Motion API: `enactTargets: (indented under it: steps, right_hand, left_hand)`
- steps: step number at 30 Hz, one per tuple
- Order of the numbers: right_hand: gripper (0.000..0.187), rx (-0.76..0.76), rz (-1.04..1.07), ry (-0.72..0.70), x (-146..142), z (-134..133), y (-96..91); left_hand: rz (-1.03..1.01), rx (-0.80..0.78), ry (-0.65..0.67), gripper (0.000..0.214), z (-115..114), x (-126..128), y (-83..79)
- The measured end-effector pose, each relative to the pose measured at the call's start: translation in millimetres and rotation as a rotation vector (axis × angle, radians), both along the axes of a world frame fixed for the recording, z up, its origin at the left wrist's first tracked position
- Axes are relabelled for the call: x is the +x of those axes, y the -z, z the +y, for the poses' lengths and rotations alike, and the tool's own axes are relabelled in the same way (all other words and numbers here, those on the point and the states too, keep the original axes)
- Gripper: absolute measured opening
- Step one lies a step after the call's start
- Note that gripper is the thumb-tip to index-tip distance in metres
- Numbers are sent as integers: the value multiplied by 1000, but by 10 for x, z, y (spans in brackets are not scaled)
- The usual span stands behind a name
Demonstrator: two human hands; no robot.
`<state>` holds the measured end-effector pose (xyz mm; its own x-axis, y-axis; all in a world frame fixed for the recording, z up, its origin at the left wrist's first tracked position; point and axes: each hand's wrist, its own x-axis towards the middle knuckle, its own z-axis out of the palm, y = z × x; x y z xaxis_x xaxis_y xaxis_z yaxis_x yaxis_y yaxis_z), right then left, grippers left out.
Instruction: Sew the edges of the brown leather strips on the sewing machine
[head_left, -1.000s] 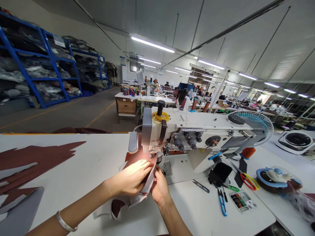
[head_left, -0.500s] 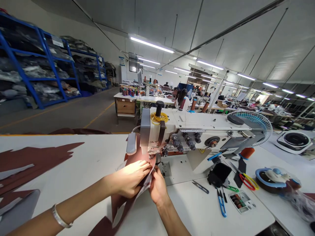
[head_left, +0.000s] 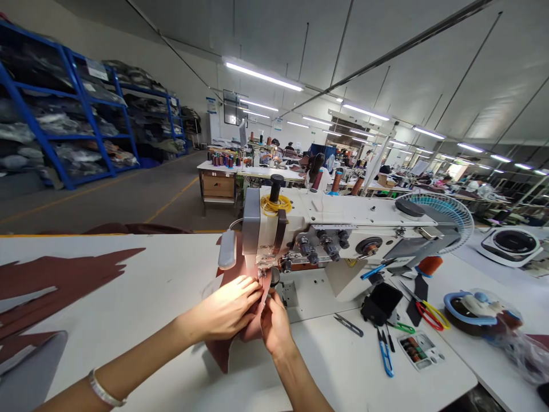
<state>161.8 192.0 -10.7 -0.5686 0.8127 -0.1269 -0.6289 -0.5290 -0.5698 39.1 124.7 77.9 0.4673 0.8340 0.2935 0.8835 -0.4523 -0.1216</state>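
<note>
A white sewing machine [head_left: 343, 226] stands on the white table [head_left: 141, 297], its lamp lighting the needle area. A brown leather piece [head_left: 223, 352] runs under the presser foot and back toward me. My left hand [head_left: 229, 309] lies on top of the piece just left of the needle, fingers curled down on it. My right hand [head_left: 274, 323] pinches the piece's right edge just below the needle. A silver bracelet [head_left: 100, 392] sits on my left wrist.
Brown cut pieces [head_left: 51, 286] lie at the table's left. Right of the machine are blue snips [head_left: 386, 357], a thread clipper [head_left: 349, 325], red-and-yellow scissors [head_left: 431, 315], a bobbin box [head_left: 418, 350], a fan [head_left: 446, 217]. Blue shelving [head_left: 64, 126] and other workstations with people stand behind.
The brown piece has fed further under the foot; its trailing end near me is shorter. Both hands shifted slightly toward the needle.
</note>
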Motion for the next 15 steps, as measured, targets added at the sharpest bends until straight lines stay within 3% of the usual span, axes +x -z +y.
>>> enactTargets:
  steps: [15]
  right_hand:
    - [19,72,-100,-10,94,106,-59]
  left_hand:
    - [19,122,-93,27,66,54,262]
